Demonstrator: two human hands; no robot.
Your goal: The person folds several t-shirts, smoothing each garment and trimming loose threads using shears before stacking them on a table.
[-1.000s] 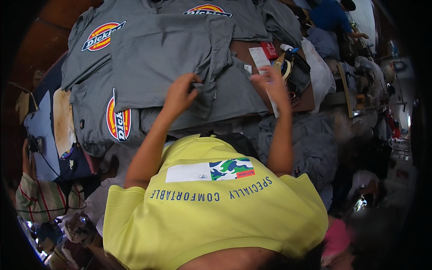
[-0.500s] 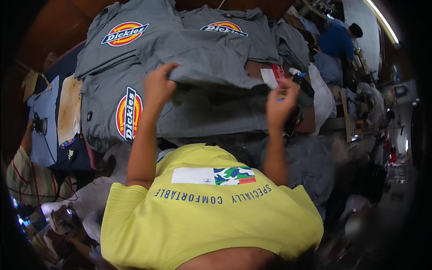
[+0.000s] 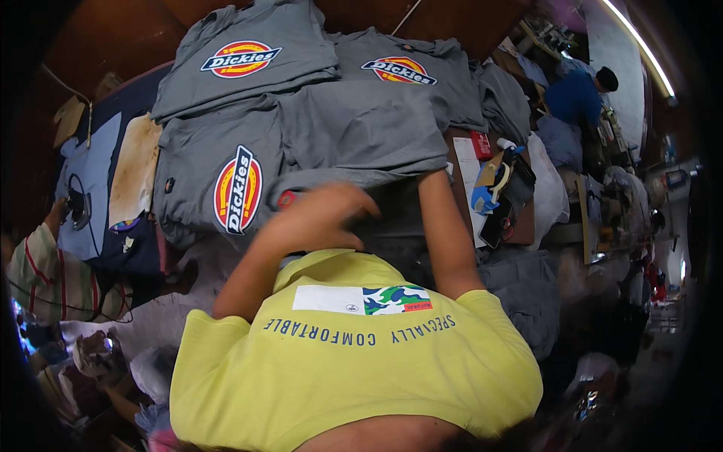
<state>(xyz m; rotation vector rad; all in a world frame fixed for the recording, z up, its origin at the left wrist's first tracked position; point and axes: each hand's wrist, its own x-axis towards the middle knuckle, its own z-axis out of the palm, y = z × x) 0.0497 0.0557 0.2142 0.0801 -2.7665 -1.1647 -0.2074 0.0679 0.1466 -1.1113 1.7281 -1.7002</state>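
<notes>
A grey T-shirt [image 3: 361, 124] lies spread on the table before me, its near part lifted into a dark fold. My right forearm [image 3: 450, 245] reaches under that fold, and the cloth hides the right hand from the wrist on. Just above my chest, my left hand [image 3: 327, 217] is blurred by motion, with thumb and fingers apart and nothing seen in them. Beside it, a small red label [image 3: 286, 198] shows on the grey cloth. To the left lies another grey shirt part with a round red, yellow and blue print [image 3: 238, 190].
More printed grey shirts [image 3: 312, 64] lie at the back. On the right are a tape dispenser [image 3: 486, 197], a dark phone [image 3: 495, 226], a red box [image 3: 480, 145] and a white plastic bag [image 3: 548, 192]. At left, another person's hand holds an iron [image 3: 77, 209]; a person in blue [image 3: 576, 98] is far right.
Both hands were holding up the shirt's near edge. My left hand has come off it and moved right and nearer; my right hand has gone in under the cloth.
</notes>
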